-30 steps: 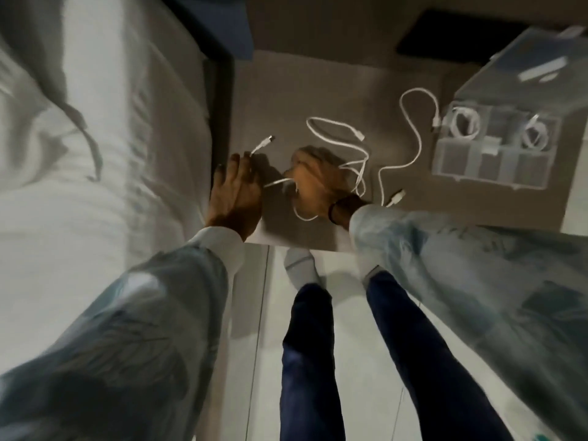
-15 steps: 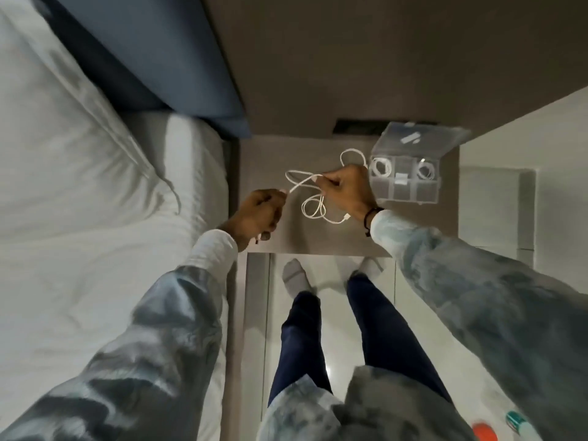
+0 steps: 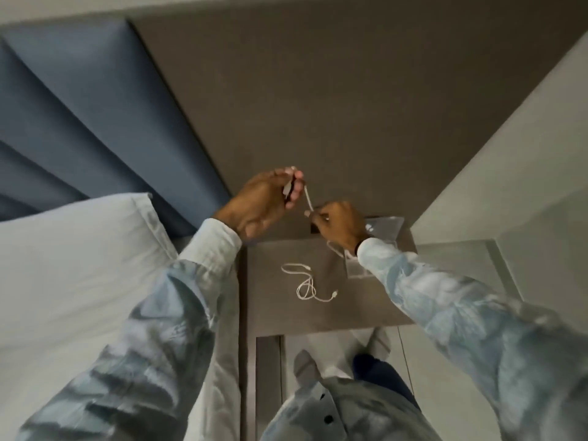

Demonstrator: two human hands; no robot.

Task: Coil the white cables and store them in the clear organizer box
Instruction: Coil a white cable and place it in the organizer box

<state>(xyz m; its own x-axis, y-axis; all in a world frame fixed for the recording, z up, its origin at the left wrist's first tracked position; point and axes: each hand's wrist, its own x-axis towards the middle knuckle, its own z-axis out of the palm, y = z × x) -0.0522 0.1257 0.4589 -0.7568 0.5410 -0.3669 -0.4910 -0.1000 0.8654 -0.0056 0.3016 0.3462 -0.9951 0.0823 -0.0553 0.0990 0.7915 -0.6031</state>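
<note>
My left hand (image 3: 264, 202) and my right hand (image 3: 339, 226) are raised above the brown nightstand (image 3: 273, 300) and hold one white cable (image 3: 308, 202) stretched between them. The left hand pinches the plug end; the right grips the cord lower down, and the rest trails under my right wrist. A second white cable (image 3: 307, 286) lies loosely looped on the nightstand below. The clear organizer box (image 3: 381, 229) stands with its lid up at the nightstand's far right, mostly hidden by my right arm.
A bed with a white pillow (image 3: 79, 265) lies to the left, with a blue padded headboard (image 3: 95, 122) behind it. A brown wall panel (image 3: 318, 106) rises behind the nightstand. A pale wall (image 3: 509, 170) closes the right side. My socked feet (image 3: 305, 366) stand on the floor.
Both hands rose off the nightstand and drew one cable taut between them. The camera tilted up and back, and a second cable was left lying on the surface.
</note>
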